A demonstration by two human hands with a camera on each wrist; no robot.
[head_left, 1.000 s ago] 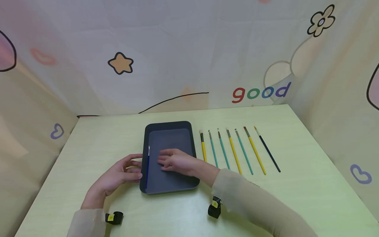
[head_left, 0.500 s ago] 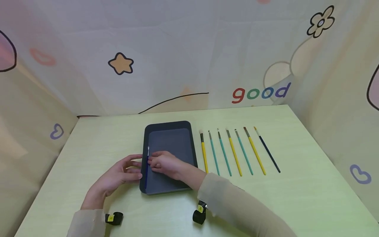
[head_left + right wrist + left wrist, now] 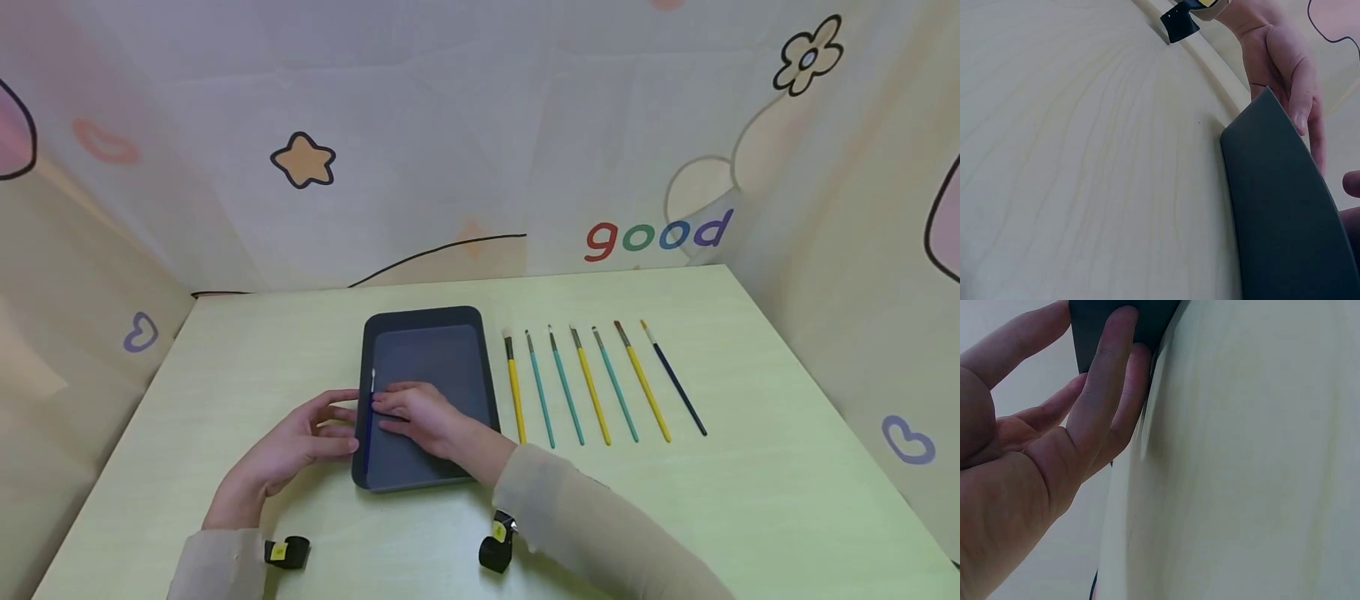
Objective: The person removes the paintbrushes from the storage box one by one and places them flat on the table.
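Note:
A dark grey rectangular tray [image 3: 423, 318] lies on the table, and a dark blue paintbrush [image 3: 368, 437] rests in it along the left wall, bristles toward the back. Inside the tray my right hand [image 3: 423, 415] reaches across from the right. Its extended fingertips touch the brush's handle, and part of that handle is behind them. My left hand [image 3: 300, 435] stands at the outer left side with fingers spread. In the left wrist view, fingertips of that left hand [image 3: 1079, 425] rest against the tray's outer wall [image 3: 1147, 325]. The right wrist view shows mostly the tray's outer wall [image 3: 1285, 206].
Right of the tray, several paintbrushes lie side by side: yellow-handled ones [image 3: 592, 383], teal-handled ones [image 3: 566, 396] and a dark-handled one [image 3: 678, 387]. A printed curtain [image 3: 450, 150] hangs behind the table [image 3: 262, 342]. Wrist cameras [image 3: 497, 542] hang below both sleeves.
My right hand has moved left across the tray floor until its fingertips met the blue paintbrush, which has shifted very slightly toward the left wall. The left hand has stayed in place.

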